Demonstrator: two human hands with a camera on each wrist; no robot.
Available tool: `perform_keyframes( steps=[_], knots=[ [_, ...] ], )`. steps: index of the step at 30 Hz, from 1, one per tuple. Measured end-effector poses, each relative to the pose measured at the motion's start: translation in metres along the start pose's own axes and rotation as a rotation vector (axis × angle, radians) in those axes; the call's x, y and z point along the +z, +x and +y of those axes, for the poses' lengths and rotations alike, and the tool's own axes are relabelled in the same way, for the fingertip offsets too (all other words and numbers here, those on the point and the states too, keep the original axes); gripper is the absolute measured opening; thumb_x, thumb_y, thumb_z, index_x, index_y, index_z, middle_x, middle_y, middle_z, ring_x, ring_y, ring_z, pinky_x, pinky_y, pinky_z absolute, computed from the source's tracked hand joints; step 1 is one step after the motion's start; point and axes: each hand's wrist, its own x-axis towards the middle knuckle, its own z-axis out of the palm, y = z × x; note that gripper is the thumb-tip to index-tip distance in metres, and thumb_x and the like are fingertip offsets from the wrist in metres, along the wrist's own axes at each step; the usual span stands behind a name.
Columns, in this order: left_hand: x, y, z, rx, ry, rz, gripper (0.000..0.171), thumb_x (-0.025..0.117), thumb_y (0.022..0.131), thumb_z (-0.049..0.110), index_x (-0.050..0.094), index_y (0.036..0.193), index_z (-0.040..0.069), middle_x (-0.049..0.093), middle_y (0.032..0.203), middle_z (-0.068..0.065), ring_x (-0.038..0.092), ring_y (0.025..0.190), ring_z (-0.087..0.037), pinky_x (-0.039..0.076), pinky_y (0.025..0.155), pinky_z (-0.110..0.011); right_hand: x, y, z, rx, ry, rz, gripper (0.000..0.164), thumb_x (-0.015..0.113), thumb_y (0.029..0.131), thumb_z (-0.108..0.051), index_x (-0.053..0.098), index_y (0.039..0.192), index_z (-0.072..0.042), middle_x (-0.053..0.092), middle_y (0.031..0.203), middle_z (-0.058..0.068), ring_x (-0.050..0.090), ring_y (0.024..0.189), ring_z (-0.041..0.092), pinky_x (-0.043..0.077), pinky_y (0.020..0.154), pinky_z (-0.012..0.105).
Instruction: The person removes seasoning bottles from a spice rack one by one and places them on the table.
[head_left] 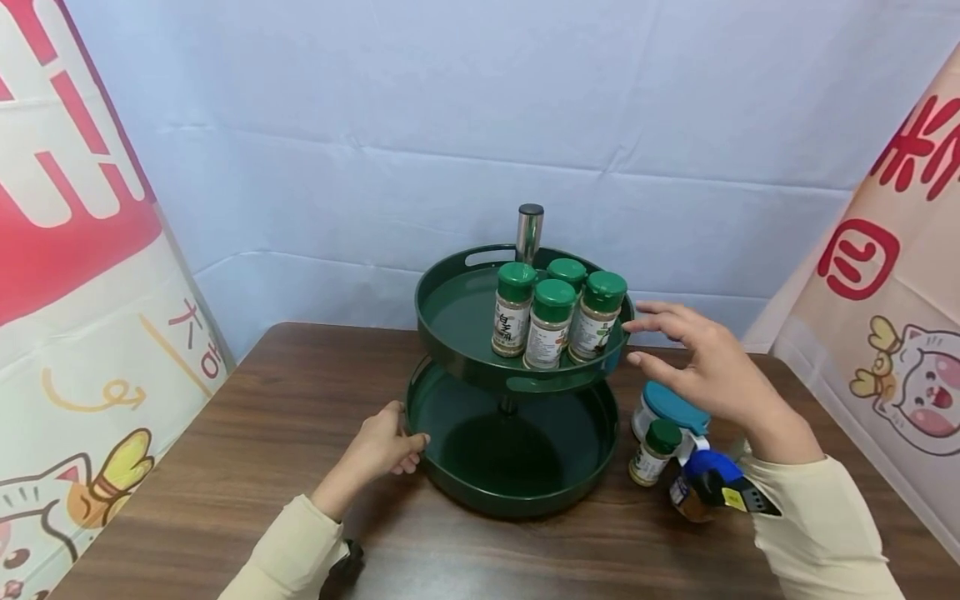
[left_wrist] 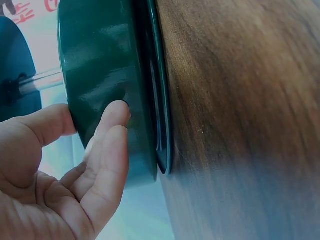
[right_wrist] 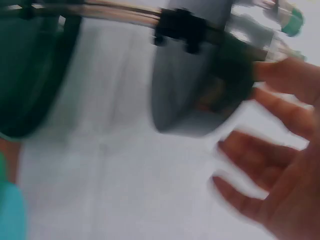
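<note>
A dark green two-tier rotating tray stands on the table; its upper tier (head_left: 457, 312) carries several spice jars (head_left: 546, 342) with green lids, grouped at the front right. The lower tier (head_left: 510, 500) holds nothing. At the left side of the lower tier, my left hand (head_left: 382, 442) grips the rim, thumb over the edge and fingers (left_wrist: 112, 135) against the outer wall. My right hand (head_left: 705, 358) is raised beside the upper tier's right edge, fingers spread and slightly bent, fingertips close to the rim, nothing held.
Below my right hand on the table are a green-lidded spice jar (head_left: 651, 458), a container with a blue lid (head_left: 675, 407) and a brown-filled jar (head_left: 688, 502) partly hidden by the wrist device (head_left: 723, 479). A metal post (head_left: 529, 233) rises through the tray. Pale cloth hangs behind.
</note>
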Motion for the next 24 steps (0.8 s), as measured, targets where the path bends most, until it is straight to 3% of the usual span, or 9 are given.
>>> perform_keyframes(
  steps=[3,7,10,24],
  knots=[
    [0.0,0.0,0.0,0.0,-0.003,0.001,0.069,0.065,0.082,0.013,0.027,0.133,-0.013,0.062,0.059,-0.006,0.059,0.047,-0.017,0.053,0.044,-0.029,-0.013,0.002,-0.006,0.045,-0.06,-0.098,0.043,0.071,0.078,-0.016,0.057,0.117,-0.006,0.049,0.124,0.022,0.049,0.105,0.036,0.044,0.077,0.061],
    [0.0,0.001,0.0,-0.005,0.002,0.006,0.069,0.065,0.082,0.013,0.027,0.133,-0.013,0.061,0.058,-0.005,0.058,0.047,-0.017,0.053,0.044,-0.029,-0.026,0.005,-0.012,0.129,-0.094,-0.256,0.051,0.066,0.083,-0.031,0.05,0.125,-0.006,0.051,0.123,0.022,0.05,0.104,0.036,0.044,0.078,0.061],
    [0.001,0.001,-0.001,-0.003,0.003,0.003,0.07,0.065,0.082,0.013,0.026,0.133,-0.013,0.061,0.058,-0.005,0.059,0.047,-0.016,0.053,0.045,-0.029,-0.031,0.006,-0.015,0.177,-0.098,-0.32,0.054,0.064,0.084,-0.035,0.048,0.127,-0.007,0.051,0.123,0.022,0.05,0.105,0.036,0.044,0.079,0.061],
    [0.0,0.001,-0.001,-0.006,0.002,-0.003,0.07,0.066,0.082,0.014,0.027,0.133,-0.013,0.061,0.059,-0.005,0.059,0.048,-0.016,0.053,0.045,-0.029,-0.036,0.012,-0.021,0.188,-0.079,-0.313,0.049,0.062,0.086,-0.035,0.05,0.125,-0.008,0.054,0.121,0.019,0.052,0.103,0.034,0.047,0.077,0.058]
  ],
)
